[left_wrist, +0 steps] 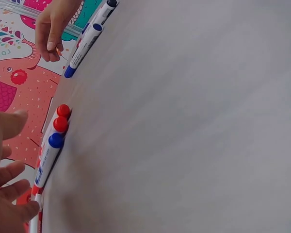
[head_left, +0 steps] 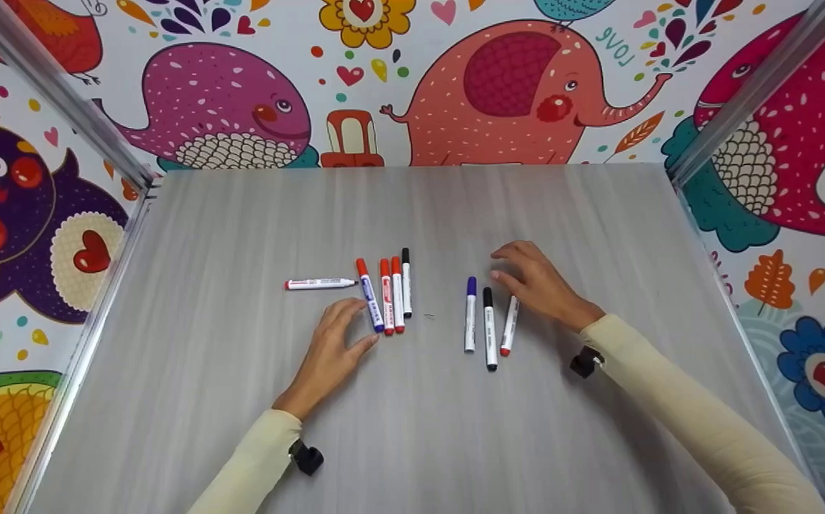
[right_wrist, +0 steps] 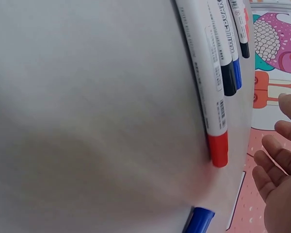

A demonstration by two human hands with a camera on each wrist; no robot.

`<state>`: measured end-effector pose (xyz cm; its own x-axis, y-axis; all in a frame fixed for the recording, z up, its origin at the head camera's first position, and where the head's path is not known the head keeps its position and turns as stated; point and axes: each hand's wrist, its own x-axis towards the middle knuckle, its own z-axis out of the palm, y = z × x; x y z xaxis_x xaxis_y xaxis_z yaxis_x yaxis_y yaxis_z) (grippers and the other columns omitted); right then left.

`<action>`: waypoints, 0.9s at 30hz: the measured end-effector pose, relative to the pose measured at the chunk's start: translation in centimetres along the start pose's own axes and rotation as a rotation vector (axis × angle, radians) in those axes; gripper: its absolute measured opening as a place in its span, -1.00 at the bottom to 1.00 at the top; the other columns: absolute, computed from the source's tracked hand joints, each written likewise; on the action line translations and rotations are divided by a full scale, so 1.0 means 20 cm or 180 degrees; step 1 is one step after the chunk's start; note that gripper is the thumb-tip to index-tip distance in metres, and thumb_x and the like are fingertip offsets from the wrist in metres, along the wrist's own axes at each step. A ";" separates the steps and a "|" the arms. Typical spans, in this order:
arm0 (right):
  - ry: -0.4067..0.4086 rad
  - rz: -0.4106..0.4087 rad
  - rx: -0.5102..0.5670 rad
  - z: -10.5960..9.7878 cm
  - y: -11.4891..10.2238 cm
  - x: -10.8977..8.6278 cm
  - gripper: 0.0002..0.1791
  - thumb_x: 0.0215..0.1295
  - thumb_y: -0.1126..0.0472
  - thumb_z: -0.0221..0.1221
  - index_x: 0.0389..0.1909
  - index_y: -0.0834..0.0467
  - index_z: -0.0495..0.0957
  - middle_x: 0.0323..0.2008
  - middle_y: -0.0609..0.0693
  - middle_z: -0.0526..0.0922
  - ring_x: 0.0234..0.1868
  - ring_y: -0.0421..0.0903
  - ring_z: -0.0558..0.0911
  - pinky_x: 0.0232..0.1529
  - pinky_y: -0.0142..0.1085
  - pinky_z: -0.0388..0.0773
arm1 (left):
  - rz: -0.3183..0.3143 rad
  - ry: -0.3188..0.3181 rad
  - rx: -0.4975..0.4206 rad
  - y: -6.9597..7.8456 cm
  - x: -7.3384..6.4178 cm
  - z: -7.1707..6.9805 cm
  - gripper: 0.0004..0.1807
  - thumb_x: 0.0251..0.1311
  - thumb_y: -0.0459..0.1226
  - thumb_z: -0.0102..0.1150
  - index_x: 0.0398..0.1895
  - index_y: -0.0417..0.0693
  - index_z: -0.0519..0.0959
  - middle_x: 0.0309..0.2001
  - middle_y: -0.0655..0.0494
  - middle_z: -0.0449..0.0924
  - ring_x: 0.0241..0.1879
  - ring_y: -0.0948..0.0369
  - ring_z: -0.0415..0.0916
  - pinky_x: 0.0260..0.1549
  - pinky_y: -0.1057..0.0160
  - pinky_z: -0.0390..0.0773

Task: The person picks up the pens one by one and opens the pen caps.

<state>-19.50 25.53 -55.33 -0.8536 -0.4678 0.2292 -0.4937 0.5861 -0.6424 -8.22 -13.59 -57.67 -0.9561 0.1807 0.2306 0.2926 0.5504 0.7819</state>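
My left hand point(head_left: 333, 343), fingers spread and loosely bent, is beside a blue-ended marker with a red cap point(head_left: 369, 294); nothing is in its grasp. Right of that marker lie two red-capped markers point(head_left: 386, 296) and a black-capped marker point(head_left: 406, 282). A marker with a bare dark tip point(head_left: 321, 284) lies crosswise to the left. My right hand point(head_left: 544, 285) is over the far end of a red-ended marker point(head_left: 509, 325), fingers loosely curved and holding nothing. Beside it are a black-capped marker point(head_left: 490, 328) and a blue-capped marker point(head_left: 471, 314).
In the right wrist view a blue cap point(right_wrist: 200, 221) shows at the bottom edge; whether it is loose cannot be told. Small dark marks point(head_left: 429, 315) are on the grey table point(head_left: 241, 214) between the groups. Printed panels point(head_left: 355, 78) and metal posts point(head_left: 62, 93) border the table.
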 end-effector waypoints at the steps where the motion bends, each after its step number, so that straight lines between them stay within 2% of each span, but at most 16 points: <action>1: -0.0016 -0.0008 -0.0003 0.00 -0.01 0.01 -0.63 0.60 0.24 0.32 0.27 0.36 0.65 0.23 0.21 0.62 0.32 0.14 0.54 0.38 0.09 0.51 | -0.0005 0.0011 -0.0008 0.00 0.00 0.00 -0.37 0.31 -0.41 0.54 0.42 -0.31 0.56 0.38 -0.16 0.53 0.40 -0.10 0.48 0.43 -0.16 0.47; 12: -0.0116 -0.0077 0.0095 0.07 -0.08 0.10 -0.59 0.62 0.21 0.30 0.33 0.35 0.63 0.28 0.20 0.59 0.38 0.13 0.53 0.43 0.09 0.49 | -0.0065 0.0131 -0.0018 0.01 -0.04 0.04 -0.35 0.31 -0.42 0.53 0.45 -0.30 0.53 0.41 -0.15 0.52 0.44 -0.10 0.44 0.44 -0.16 0.46; 20: -0.0307 -0.0204 0.0078 0.15 -0.13 0.15 -0.57 0.63 0.17 0.30 0.35 0.31 0.63 0.28 0.17 0.59 0.35 0.09 0.53 0.41 0.04 0.52 | -0.0159 0.0116 -0.0031 0.02 -0.05 0.08 -0.30 0.36 -0.39 0.51 0.52 -0.28 0.48 0.47 -0.14 0.46 0.50 -0.09 0.38 0.50 -0.13 0.40; 27: -0.0370 -0.0321 0.0018 0.21 -0.17 0.20 -0.55 0.62 0.16 0.31 0.37 0.30 0.62 0.30 0.16 0.60 0.36 0.09 0.52 0.43 0.05 0.49 | -0.0220 0.0096 -0.0061 0.02 -0.04 0.11 -0.29 0.37 -0.39 0.50 0.54 -0.31 0.46 0.49 -0.14 0.43 0.53 -0.08 0.31 0.54 -0.13 0.33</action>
<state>-20.59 18.94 -55.31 -0.7746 -0.5977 0.2067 -0.5747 0.5289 -0.6245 -7.21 -11.70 -58.80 -0.9741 0.1181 0.1929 0.2260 0.5449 0.8075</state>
